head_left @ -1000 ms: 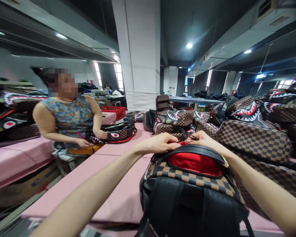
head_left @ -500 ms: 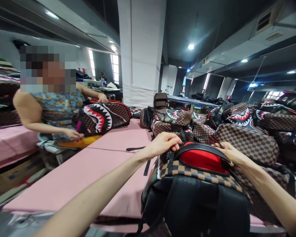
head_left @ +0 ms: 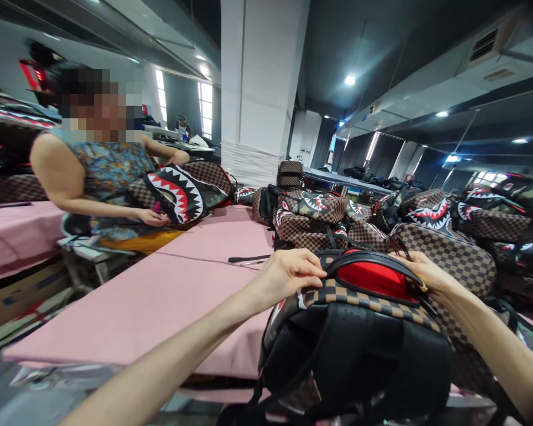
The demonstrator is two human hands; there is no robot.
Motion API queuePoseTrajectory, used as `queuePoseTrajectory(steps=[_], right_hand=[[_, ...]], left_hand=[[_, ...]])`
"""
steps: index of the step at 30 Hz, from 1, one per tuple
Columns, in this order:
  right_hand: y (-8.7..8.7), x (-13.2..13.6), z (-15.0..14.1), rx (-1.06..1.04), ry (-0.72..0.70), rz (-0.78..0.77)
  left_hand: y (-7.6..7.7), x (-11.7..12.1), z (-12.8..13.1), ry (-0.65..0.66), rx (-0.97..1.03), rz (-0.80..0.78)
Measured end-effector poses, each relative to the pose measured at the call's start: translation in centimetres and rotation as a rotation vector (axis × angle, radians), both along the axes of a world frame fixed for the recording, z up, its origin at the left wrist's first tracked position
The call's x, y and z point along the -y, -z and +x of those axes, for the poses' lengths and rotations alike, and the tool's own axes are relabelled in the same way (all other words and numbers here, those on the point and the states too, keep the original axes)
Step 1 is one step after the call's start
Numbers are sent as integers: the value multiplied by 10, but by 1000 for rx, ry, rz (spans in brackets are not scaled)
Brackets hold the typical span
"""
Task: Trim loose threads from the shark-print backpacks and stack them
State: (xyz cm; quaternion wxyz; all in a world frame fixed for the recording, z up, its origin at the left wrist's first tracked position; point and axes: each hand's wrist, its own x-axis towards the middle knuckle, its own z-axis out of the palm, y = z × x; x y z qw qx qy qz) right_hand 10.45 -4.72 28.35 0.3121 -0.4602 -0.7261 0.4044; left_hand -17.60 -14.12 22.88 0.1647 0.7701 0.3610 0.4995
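In front of me a backpack (head_left: 359, 355) stands upright at the table's edge, its black padded back and straps toward me. Its top has a brown check trim, a black carry handle and a red-lined opening (head_left: 373, 275). My left hand (head_left: 293, 273) is closed, fingertips pinching the left end of the top edge beside the handle. At the right end, my right hand (head_left: 420, 271) grips the top edge behind the handle; its fingertips are partly hidden. A gold-coloured zip pull (head_left: 421, 287) hangs near that hand.
A pink-covered table (head_left: 160, 307) stretches left, with a thin black strap (head_left: 249, 258) on it. Finished-looking check and shark-mouth backpacks (head_left: 444, 254) are heaped behind and right. Across the table a seated co-worker (head_left: 111, 171) handles another shark-mouth backpack (head_left: 182, 192). A white pillar (head_left: 262, 89) rises behind.
My left hand has shifted slightly down along the backpack's top left edge, its fingers more stretched. My right hand stays near the right end. The co-worker has tilted their backpack.
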Motion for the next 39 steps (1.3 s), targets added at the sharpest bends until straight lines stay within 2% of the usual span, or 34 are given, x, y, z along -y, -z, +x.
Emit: queuePoseTrajectory(steps=[2,5,6,7,8,10,11,17,24,28,34,39], right_hand=[[-5,14,4,54,79,206],[-6,51,6,43,394,784],[-4,66,4,50,442,950],[-2,79,0,94,416,1054],[0,91,-6,185,312,1081],[4,108,-21,412,88,1006],[6,113,-29,508,32,955],[7,117,-64,725,134,935],[-1,120,-88,866,93,1049],[-3,120,-93,889,53,1018],[-1,117,-88,809,64,996],[-3,114,-85,772,41,968]], left_hand=[[-1,0,2,12,-41,50],[-1,5,7,-63,-88,118],[0,6,9,-94,-88,115],[1,8,11,-117,-80,100],[2,9,13,-128,-61,79],[4,10,15,-132,-5,34],[5,11,17,-132,23,17],[11,14,21,-124,150,-22],[15,20,26,-147,223,12],[15,20,26,-149,217,45],[20,24,14,-130,209,79],[21,25,4,-132,241,34]])
